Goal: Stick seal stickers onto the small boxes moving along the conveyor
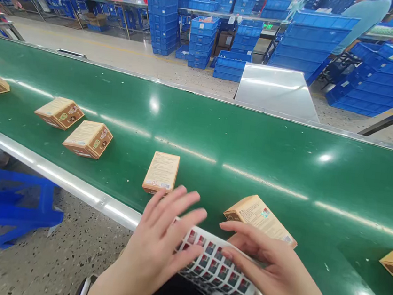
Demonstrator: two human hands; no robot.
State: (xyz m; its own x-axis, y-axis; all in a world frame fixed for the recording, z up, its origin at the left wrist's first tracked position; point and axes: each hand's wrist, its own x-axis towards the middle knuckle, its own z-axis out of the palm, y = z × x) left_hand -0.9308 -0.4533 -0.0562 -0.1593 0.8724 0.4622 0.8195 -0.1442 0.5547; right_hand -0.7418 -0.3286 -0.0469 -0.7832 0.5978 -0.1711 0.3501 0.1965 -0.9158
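Note:
A white sheet of small red and dark square stickers (213, 263) curves at the belt's near edge, below both hands. My left hand (163, 238) is over its left end, fingers spread and the thumb across the stickers. The fingertips overlap the near end of a small tan box (162, 169) in view; I cannot tell whether they touch it. My right hand (268, 264) is at the sheet's right part, thumb tip at its upper edge, index finger stretched out apart from the thumb. Just beyond it a second tan box (259, 216) lies askew, its near side partly hidden.
More tan boxes (89, 140) lie on the green conveyor belt (199, 124), to the left and at the right edge. A blue plastic stool (34, 204) stands at lower left. Across the aisle are stacked blue crates (162, 15), a metal sheet (274, 87) and people at work.

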